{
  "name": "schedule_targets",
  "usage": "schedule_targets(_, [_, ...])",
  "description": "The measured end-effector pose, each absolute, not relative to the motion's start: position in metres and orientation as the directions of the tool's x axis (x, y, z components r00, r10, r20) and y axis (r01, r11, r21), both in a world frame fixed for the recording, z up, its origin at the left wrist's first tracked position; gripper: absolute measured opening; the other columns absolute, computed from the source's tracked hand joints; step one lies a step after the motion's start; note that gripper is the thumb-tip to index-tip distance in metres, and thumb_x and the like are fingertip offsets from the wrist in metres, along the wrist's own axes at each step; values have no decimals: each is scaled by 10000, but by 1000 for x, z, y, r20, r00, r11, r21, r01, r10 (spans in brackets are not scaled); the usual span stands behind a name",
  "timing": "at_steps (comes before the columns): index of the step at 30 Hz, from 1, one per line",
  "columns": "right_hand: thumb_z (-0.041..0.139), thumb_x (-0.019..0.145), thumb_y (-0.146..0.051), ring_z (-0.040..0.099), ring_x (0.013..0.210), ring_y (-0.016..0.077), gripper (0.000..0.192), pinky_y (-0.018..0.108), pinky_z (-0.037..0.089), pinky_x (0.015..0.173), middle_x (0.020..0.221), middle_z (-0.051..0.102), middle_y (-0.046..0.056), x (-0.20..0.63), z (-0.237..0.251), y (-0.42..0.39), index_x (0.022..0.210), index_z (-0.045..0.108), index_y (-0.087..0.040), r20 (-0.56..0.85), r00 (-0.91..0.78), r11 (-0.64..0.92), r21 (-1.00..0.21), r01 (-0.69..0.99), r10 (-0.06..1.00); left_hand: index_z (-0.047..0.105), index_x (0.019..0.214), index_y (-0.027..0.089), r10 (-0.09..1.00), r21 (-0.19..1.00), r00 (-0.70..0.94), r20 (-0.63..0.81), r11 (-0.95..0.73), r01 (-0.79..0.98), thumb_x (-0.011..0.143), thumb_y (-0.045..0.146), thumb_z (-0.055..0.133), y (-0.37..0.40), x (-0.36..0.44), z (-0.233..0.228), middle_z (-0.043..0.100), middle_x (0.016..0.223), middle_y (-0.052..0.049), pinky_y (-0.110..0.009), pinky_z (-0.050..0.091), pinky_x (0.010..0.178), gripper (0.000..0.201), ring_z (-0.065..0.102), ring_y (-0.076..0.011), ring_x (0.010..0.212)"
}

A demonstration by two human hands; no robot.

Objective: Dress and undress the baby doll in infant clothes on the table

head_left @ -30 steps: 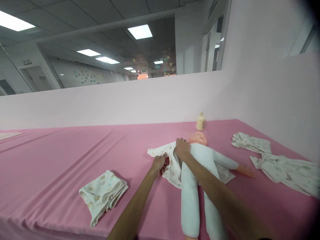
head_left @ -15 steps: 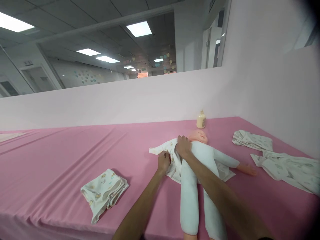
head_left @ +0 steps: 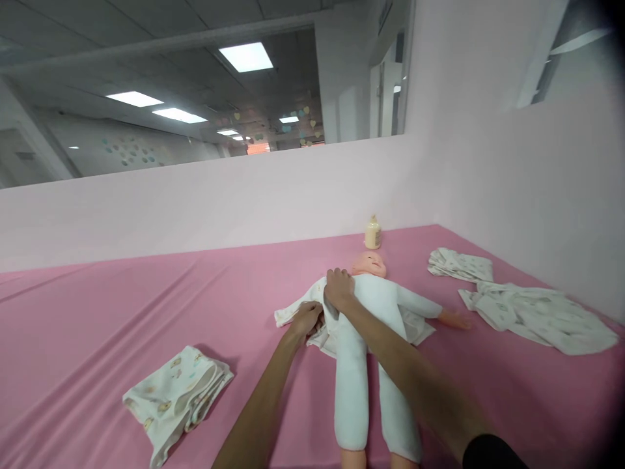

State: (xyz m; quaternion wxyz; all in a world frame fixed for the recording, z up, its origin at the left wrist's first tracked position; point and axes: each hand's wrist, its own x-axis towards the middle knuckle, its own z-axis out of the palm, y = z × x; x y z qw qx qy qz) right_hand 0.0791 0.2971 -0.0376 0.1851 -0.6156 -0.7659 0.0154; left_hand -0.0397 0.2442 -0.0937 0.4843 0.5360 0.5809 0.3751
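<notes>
Left hand: the left hand (head_left: 306, 318) lies low on the printed baby top (head_left: 312, 319), fingers curled and pressed onto the cloth at the doll's side; whether it pinches a fold or only presses on it cannot be told.
Right hand: the right hand (head_left: 338, 288) sits on the shoulder of the doll (head_left: 371, 326), fingers bent down over the cloth edge there, gripping or pressing it; the right forearm runs across the doll's trunk.
Baby top: white with small prints, spread open under the doll, one sleeve reaching out flat toward the left edge of the worktop, the other side showing under the doll's far arm.
Doll: on its back, head toward the back edge of the worktop, legs toward the front edge, body white and padded, head and hands pink; one arm stretched out toward the right edge.
Worktop: the worktop (head_left: 122, 312) is covered by a pink sheet with long creases and runs along a pale pink wall.
Bottle: a small cream bottle (head_left: 373, 233) stands upright at the back edge, just beyond the doll's head.
Folded cloth: a folded printed garment (head_left: 176, 397) lies near the front edge, well apart to the left of the hands.
Loose clothes: a heap of pale printed clothes (head_left: 527, 312) lies spread near the right edge, apart from the doll's outstretched arm.
</notes>
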Motion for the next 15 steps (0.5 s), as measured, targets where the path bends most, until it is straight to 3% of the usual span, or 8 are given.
schedule_targets(6, [436,928,-250,555,1068,228,278,322,400,903,1172,609,112,116,-25,273,1177,541,-188,344,-269,371,-279,886,900,468,698,187,994,928,-12,-111,108,357,841,343,453,237,-43,-83,529,638,5,-223,261,431,212,427,-87,459])
schedule_targets(9, [397,948,-307,519,1118,216,287,310,366,945,1202,597,97,192,-25,262,1167,543,-194,481,-181,373,-340,864,858,497,729,190,981,860,-171,90,11,511,879,374,444,227,-39,-68,548,671,-7,-242,318,541,244,479,-127,589])
schedule_targets(10, [385,941,-296,539,1061,213,261,308,380,901,1139,616,92,223,-27,259,1090,572,-191,508,-46,287,-408,867,860,501,741,195,959,803,-207,196,-36,595,899,390,427,225,-32,-61,557,678,-8,-252,326,574,261,487,-141,622])
schedule_targets(12, [354,931,-313,562,863,206,263,304,390,729,961,636,81,287,-34,257,920,586,-190,421,211,50,-529,847,882,517,774,209,915,648,-146,376,-148,747,941,419,371,222,-7,-45,594,715,-11,-276,341,628,306,513,-165,676])
schedule_targets(13, [373,917,-345,555,811,207,257,303,372,679,903,633,76,316,-39,256,874,574,-191,378,312,-45,-572,819,872,537,804,215,906,581,-49,420,-227,782,956,417,349,223,10,-38,625,775,-16,-285,356,659,315,539,-174,721])
schedule_targets(15, [450,874,-421,545,739,208,265,297,344,629,798,621,67,359,-52,254,794,560,-193,209,353,-139,-652,745,912,578,880,221,861,434,196,469,-418,798,958,391,373,229,51,-26,661,917,-40,-307,384,750,277,576,-199,857])
